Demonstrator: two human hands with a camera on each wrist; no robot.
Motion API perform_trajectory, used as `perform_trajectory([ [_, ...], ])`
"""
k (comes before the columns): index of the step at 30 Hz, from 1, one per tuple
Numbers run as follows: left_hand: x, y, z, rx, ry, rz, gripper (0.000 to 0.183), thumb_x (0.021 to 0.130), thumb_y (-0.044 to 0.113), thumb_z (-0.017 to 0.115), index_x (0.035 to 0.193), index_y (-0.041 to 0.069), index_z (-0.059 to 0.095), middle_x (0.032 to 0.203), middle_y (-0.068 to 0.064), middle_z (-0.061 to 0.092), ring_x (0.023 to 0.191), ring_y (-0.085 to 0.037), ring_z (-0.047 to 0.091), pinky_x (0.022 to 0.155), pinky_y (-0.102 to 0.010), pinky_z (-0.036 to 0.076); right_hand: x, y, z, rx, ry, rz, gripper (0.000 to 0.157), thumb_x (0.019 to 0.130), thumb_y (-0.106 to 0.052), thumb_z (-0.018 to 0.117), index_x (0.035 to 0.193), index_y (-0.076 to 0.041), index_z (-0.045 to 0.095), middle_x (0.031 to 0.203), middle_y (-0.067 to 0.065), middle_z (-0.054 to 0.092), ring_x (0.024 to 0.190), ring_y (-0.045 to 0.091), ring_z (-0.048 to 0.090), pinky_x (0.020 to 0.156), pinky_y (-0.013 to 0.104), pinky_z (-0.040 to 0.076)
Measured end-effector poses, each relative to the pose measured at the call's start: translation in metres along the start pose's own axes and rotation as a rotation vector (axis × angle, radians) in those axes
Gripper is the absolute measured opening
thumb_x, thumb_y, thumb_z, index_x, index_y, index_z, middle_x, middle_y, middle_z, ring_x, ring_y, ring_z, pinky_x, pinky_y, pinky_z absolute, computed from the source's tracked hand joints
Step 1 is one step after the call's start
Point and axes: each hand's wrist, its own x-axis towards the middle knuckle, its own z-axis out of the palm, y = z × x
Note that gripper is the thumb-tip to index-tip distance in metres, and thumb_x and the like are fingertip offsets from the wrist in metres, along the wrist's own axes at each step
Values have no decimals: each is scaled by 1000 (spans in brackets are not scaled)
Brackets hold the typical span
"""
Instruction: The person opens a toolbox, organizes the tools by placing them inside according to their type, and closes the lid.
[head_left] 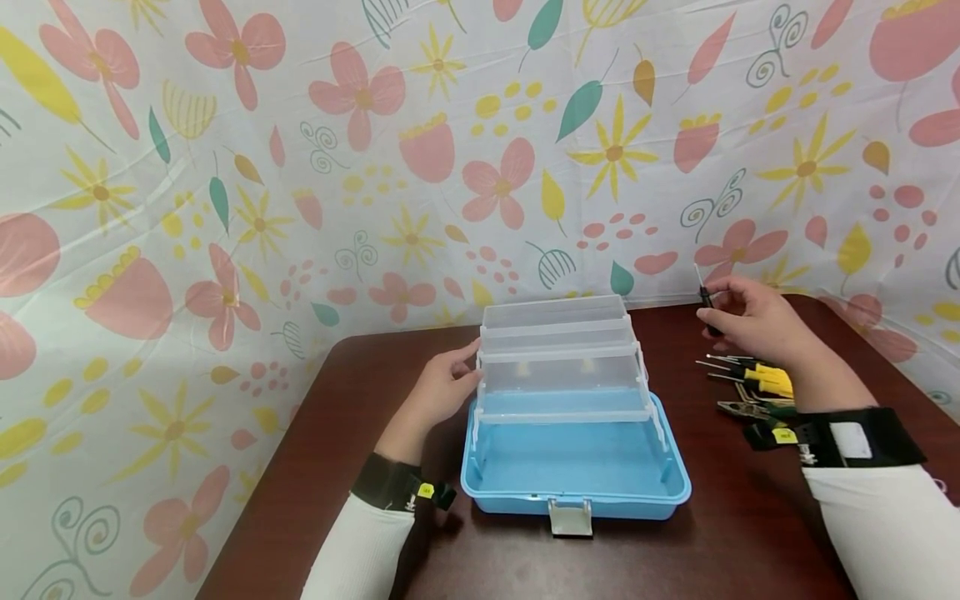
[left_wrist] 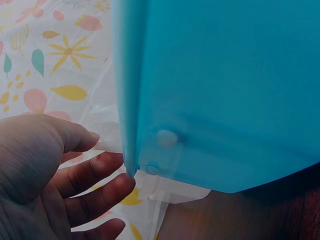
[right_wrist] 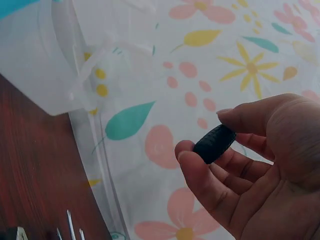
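A light blue toolbox [head_left: 573, 500] stands unlatched on the table, its clear tiered trays [head_left: 562, 375] raised and folded back. My left hand [head_left: 442, 385] is at the left edge of the trays; in the left wrist view its fingertips [left_wrist: 127, 186] touch the box's side, fingers loosely bent. Up to the right of the toolbox, my right hand [head_left: 761, 321] pinches a small screwdriver [head_left: 707, 302] by its black handle, the thin shaft pointing up. The right wrist view shows only the handle [right_wrist: 215, 144], between thumb and fingers.
Several yellow-and-black screwdrivers [head_left: 768, 379] lie right of the toolbox, below my right hand. Beside them are pliers [head_left: 744, 409] and brass-coloured pieces that are partly covered. A flowered cloth [head_left: 495, 183] hangs behind the dark red table [head_left: 360, 375].
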Motion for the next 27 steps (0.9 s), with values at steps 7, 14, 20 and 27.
perform_trajectory([
  [7,0,1,-1,2,-1,7,57,103,28,62,157,30,44,89,-1,71,69,-24,62,62,-35,56,1,-9,9,-52,52,-92,35,99,-22,69,125,2,63,95,12,69,72,6,68,64,22,57],
  [14,0,2,0,9,-4,18,58,103,28,62,158,30,43,96,-3,73,74,-20,64,65,-32,57,-1,-21,20,-142,78,-134,30,96,-28,73,113,-3,72,96,11,71,73,4,58,63,21,49],
  [20,1,1,0,4,-12,15,57,103,30,61,157,31,43,95,-1,73,73,-21,64,64,-33,57,-2,-29,32,-83,19,-176,24,100,-21,68,118,-5,67,98,11,72,75,7,68,63,23,53],
  [27,1,1,-1,10,-10,11,57,103,30,62,157,31,43,91,-3,72,69,-22,62,62,-34,56,-1,-38,44,-31,-4,-247,27,103,-17,62,127,-5,60,92,6,72,74,13,70,66,21,53],
])
